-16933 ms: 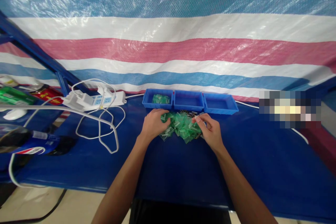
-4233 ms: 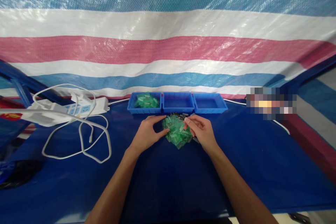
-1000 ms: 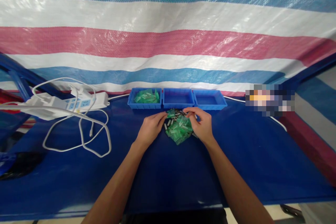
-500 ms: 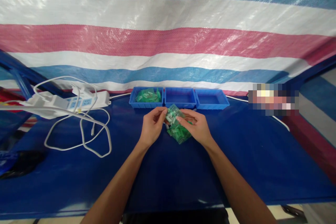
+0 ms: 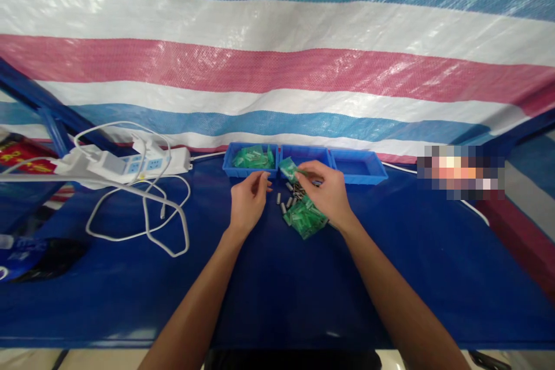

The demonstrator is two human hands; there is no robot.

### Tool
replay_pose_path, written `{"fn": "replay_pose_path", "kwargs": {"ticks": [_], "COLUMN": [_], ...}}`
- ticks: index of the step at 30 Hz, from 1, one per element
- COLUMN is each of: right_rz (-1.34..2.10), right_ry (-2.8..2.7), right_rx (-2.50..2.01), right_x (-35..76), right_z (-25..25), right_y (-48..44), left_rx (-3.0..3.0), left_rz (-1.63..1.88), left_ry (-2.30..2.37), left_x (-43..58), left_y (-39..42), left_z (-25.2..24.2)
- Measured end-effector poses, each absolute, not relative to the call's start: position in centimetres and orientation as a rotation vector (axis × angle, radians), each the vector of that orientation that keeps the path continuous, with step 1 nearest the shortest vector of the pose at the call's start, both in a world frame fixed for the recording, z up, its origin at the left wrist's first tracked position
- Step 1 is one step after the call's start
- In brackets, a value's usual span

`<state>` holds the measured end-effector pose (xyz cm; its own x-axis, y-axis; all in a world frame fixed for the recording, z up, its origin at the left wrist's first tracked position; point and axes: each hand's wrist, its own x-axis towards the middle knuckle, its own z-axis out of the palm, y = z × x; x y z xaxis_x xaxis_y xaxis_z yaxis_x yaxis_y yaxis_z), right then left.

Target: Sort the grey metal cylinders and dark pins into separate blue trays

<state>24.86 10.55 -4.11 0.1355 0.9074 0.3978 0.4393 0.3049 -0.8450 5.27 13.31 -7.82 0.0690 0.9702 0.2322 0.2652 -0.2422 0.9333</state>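
A large woven plastic sheet with blue, white and red stripes (image 5: pixel 277 72) hung behind a wide table with a smooth dark-blue top (image 5: pixel 277 300). Near the sheet stood a row of three rectangular blue plastic bins (image 5: pixel 359 178); in the leftmost bin there were green pieces (image 5: pixel 254 157). On the left lay a white plastic power strip (image 5: pixel 143 166) with looped white cables (image 5: pixel 185 225), and a dark bottle with a blue label (image 5: pixel 26 257), cut by the picture's edge.

The right hand (image 5: pixel 326 193) pinched a green translucent flat piece (image 5: pixel 287 169) between thumb and fingers, raised in front of the middle bin. The left hand (image 5: pixel 248 202) was just before the leftmost bin, its fingertips drawn close together; whether they gripped something, I could not tell.

Below the right hand lay a heap of similar green translucent pieces (image 5: pixel 306 217). Small silver cylinders (image 5: pixel 278 199) were scattered beside it, toward the left hand.
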Motion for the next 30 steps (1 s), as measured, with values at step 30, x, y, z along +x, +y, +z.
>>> {"fn": "replay_pose_path", "kwargs": {"ticks": [30], "right_rz": [0.214], "right_ry": [-1.916], "right_rx": [-1.548], "right_x": [32.4], "right_z": [-5.3], "right_y": [5.8], "left_rx": [2.475], "left_rz": [0.926], "left_ry": [0.685], "left_x": [8.6], "left_y": [10.2], "left_z": [-7.5]}}
